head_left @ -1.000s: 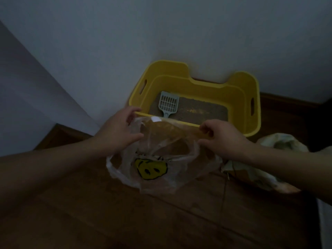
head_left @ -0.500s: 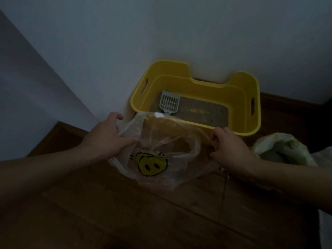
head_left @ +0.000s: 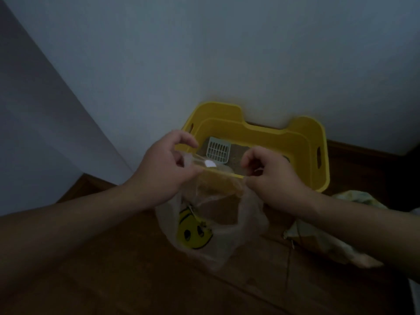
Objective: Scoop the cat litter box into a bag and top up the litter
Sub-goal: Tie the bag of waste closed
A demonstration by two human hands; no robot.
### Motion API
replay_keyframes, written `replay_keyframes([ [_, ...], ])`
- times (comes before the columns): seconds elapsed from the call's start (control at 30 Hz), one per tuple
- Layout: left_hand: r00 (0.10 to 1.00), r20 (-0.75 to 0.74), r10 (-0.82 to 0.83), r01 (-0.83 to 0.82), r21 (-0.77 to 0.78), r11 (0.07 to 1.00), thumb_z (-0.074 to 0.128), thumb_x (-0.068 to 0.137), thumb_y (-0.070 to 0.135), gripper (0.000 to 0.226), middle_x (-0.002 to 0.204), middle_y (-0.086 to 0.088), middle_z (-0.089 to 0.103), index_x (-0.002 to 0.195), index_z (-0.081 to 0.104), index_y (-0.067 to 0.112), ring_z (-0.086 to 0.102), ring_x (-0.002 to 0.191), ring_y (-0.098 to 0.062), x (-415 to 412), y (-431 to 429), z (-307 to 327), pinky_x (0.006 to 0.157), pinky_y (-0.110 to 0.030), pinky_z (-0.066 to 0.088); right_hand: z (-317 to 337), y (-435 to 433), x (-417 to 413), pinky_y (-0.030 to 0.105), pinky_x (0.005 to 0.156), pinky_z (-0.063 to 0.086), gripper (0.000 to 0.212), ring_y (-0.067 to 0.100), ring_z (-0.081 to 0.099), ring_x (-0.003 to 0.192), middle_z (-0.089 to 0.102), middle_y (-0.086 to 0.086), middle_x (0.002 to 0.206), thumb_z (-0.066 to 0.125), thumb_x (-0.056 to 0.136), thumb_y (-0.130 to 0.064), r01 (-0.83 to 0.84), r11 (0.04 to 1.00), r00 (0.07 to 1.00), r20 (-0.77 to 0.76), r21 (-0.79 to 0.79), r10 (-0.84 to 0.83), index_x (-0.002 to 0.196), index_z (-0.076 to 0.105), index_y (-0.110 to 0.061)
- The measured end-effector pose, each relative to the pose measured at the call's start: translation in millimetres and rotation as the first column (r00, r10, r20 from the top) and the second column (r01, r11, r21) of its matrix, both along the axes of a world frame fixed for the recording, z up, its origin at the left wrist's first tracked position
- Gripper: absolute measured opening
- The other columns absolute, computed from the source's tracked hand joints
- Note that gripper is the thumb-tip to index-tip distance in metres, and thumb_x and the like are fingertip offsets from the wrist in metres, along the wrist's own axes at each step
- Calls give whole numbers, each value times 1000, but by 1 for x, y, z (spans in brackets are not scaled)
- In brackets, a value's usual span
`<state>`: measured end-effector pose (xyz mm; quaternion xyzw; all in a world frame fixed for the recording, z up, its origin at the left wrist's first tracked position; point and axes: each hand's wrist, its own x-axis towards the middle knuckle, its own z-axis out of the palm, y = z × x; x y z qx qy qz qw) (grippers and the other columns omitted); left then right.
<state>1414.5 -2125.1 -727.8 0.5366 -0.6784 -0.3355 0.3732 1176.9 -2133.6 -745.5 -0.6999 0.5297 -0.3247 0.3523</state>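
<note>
The scoop shows only its slotted head, its handle lost behind the stretched rim of the clear bag. Most of the litter and the near wall of the litter box lie behind the left hand and right hand. The crumpled pale bag is crossed by the right forearm, and too dim to tell its contents.

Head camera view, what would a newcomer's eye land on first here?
The bright yellow litter box against the wall, with a pale slotted scoop lying in its litter. In front of it, the left hand and right hand pinch the rim of a clear plastic bag printed with a yellow smiley face.
</note>
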Motion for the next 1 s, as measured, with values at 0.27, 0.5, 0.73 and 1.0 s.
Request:
replay_keyframes([
  [0.27,985,26,-168,167,39,985,86,54,50,40,65,15,62,77,62,28,54,56,-5,-51,-7,58,52,-29,45,84,-22,27,28,59,42,44,17,48,67,50,3,69,59,66,29,11,1000,803,595,11,-15,76,54,-14],
  [0.5,995,-99,-27,42,154,987,79,81,15,24,60,-10,54,70,65,-1,46,55,-17,-60,-31,96,56,-33,34,106,-40,17,27,72,48,33,11,55,78,58,0,84,71,78,12,-3,998,838,544,-57,34,91,59,-16],
  [0.73,918,-364,159,-24,350,936,73,81,2,17,49,-2,56,70,61,6,49,41,-10,-75,-42,112,42,-16,38,76,-38,0,38,93,51,39,11,64,106,69,-4,114,72,86,-35,-203,979,971,129,-1,202,120,64,-18],
  [1.0,969,144,-202,146,327,934,66,76,-17,36,68,3,56,78,54,17,50,58,-9,-63,-49,139,58,-26,43,66,-43,9,33,57,44,33,10,58,56,69,0,64,54,100,-25,66,998,968,243,3,-64,69,63,-16],
])
